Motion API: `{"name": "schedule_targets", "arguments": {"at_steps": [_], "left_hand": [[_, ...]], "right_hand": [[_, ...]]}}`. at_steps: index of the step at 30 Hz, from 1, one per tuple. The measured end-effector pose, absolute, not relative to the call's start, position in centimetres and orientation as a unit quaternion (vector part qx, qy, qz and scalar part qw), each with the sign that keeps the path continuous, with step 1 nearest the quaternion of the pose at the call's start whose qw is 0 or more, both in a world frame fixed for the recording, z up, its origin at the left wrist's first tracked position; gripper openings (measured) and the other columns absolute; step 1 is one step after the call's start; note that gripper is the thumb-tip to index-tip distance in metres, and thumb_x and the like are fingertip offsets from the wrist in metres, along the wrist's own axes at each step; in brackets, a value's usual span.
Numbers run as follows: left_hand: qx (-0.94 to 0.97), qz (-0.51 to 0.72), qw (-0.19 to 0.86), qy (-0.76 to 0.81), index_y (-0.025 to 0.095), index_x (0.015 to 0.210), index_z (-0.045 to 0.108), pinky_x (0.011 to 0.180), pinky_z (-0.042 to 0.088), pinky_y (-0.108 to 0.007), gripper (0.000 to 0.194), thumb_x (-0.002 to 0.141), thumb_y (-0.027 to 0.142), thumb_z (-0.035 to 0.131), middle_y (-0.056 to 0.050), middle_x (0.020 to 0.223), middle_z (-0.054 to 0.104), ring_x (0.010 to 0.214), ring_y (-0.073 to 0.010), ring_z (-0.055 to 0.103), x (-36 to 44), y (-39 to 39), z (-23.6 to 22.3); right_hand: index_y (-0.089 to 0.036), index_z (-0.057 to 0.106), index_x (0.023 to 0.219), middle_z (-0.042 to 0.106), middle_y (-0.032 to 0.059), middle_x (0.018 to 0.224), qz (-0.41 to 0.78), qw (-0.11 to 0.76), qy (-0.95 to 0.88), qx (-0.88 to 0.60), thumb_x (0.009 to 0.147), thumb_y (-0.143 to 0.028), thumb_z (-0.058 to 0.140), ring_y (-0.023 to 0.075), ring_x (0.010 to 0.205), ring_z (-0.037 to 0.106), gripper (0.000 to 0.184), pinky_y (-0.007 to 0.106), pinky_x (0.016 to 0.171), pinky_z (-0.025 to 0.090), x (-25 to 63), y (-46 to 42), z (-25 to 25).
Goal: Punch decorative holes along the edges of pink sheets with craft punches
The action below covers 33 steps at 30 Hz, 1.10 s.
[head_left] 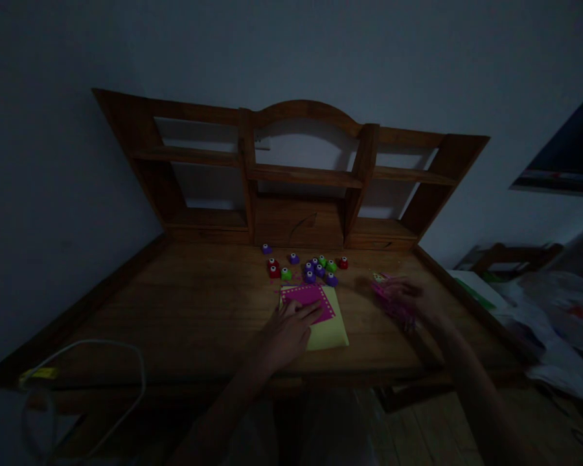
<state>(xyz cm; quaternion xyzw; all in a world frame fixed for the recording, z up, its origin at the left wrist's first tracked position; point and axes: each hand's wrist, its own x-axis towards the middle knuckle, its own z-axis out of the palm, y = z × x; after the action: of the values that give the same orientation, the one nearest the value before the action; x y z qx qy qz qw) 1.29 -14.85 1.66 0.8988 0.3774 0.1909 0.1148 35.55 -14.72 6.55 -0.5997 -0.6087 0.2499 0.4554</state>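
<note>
Dim room, low light. Plain pale wall behind a wooden tabletop with raised side edges. Wooden hutch at the rear: open shelves, arched top in the middle, drawers along the base. Wall socket seen through the middle opening. Dark opening upper right, maybe a window, too dark to tell. Right of the tabletop: wooden chair back, pale plastic bags. Tiled-looking floor below. White cable lower left.
</note>
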Motion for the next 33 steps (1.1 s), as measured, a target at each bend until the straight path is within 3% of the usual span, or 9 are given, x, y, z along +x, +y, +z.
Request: {"name": "schedule_targets", "arguments": {"at_steps": [3,6,11,13,17,23,27,31,33], "left_hand": [[0.900,0.196,0.111,0.374,0.038,0.144,0.037,0.104,0.033,-0.046,0.060,0.089,0.016,0.046,0.007,0.150,0.041,0.111,-0.0239,0.046,1.3,-14.7,1.6],[0.902,0.204,0.106,0.367,0.035,0.142,0.041,0.106,0.032,-0.047,0.059,0.088,0.014,0.048,0.004,0.147,0.045,0.112,-0.0235,0.046,1.2,-14.9,1.7],[0.906,0.224,0.083,0.348,0.032,0.123,0.061,0.113,0.024,-0.050,0.042,0.089,0.011,0.046,0.001,0.139,0.053,0.129,-0.0228,0.040,0.5,-16.9,2.2],[0.902,0.227,0.076,0.358,0.028,0.120,0.063,0.113,0.026,-0.049,0.039,0.089,0.011,0.046,-0.002,0.144,0.048,0.136,-0.0235,0.034,0.3,-17.9,2.2],[0.898,0.195,0.058,0.390,0.025,0.134,0.053,0.110,0.034,-0.047,0.048,0.087,0.014,0.048,-0.006,0.154,0.033,0.139,-0.0259,0.032,0.4,-18.9,1.7],[0.893,0.197,0.069,0.398,0.015,0.139,0.047,0.112,0.033,-0.046,0.053,0.086,0.014,0.046,-0.010,0.148,0.043,0.135,-0.0262,0.040,0.7,-18.7,1.4],[0.846,0.302,0.194,0.395,0.022,0.137,0.052,0.109,0.039,-0.042,0.050,0.087,0.014,0.045,-0.006,0.142,0.051,0.128,-0.0234,0.050,0.4,-19.0,2.0],[0.730,0.397,0.406,0.380,0.024,0.126,0.063,0.104,0.044,-0.037,0.036,0.094,0.026,0.046,-0.006,0.131,0.061,0.121,-0.0229,0.056,-0.5,-19.4,3.5],[0.694,0.399,0.470,0.372,0.024,0.123,0.065,0.101,0.046,-0.037,0.034,0.094,0.031,0.047,-0.006,0.128,0.063,0.119,-0.0246,0.058,-1.1,-19.2,4.0]], "right_hand": [[-0.014,0.070,0.088,0.072,0.0120,0.085,0.212,0.470,-0.540,-0.665,0.067,-0.046,0.071,0.0248,0.072,0.068,0.038,0.033,0.061,0.054,38.6,-15.4,5.1],[-0.014,0.070,0.091,0.073,0.0132,0.089,0.111,0.463,-0.522,-0.708,0.072,-0.049,0.068,0.0272,0.079,0.069,0.040,0.035,0.068,0.054,40.1,-16.4,4.2],[-0.015,0.071,0.095,0.073,0.0122,0.091,0.010,0.450,-0.526,-0.722,0.080,-0.050,0.061,0.0281,0.085,0.069,0.040,0.037,0.077,0.052,40.1,-18.2,4.3],[-0.015,0.071,0.096,0.073,0.0125,0.091,0.020,0.450,-0.531,-0.718,0.081,-0.051,0.060,0.0280,0.084,0.069,0.040,0.037,0.076,0.053,39.8,-18.5,4.5],[-0.015,0.070,0.097,0.073,0.0123,0.095,0.076,0.453,-0.561,-0.689,0.083,-0.049,0.057,0.0264,0.084,0.069,0.039,0.036,0.074,0.054,38.9,-17.9,4.0],[-0.019,0.071,0.097,0.073,0.0101,0.097,0.105,0.432,-0.617,-0.649,0.085,-0.048,0.055,0.0276,0.091,0.067,0.035,0.040,0.080,0.052,34.5,-17.1,3.0],[-0.019,0.069,0.101,0.071,0.0107,0.107,0.213,0.446,-0.634,-0.595,0.084,-0.044,0.060,0.0271,0.097,0.066,0.031,0.040,0.082,0.053,29.9,-18.0,4.1],[-0.026,0.059,0.124,0.060,0.0078,0.130,0.379,0.461,-0.614,-0.517,0.077,-0.040,0.072,0.0264,0.117,0.057,0.050,0.041,0.092,0.051,25.4,-18.8,5.9],[-0.027,0.058,0.125,0.060,0.0076,0.131,0.444,0.492,-0.584,-0.469,0.077,-0.040,0.072,0.0251,0.113,0.060,0.052,0.039,0.089,0.053,23.7,-18.4,6.4]]}}
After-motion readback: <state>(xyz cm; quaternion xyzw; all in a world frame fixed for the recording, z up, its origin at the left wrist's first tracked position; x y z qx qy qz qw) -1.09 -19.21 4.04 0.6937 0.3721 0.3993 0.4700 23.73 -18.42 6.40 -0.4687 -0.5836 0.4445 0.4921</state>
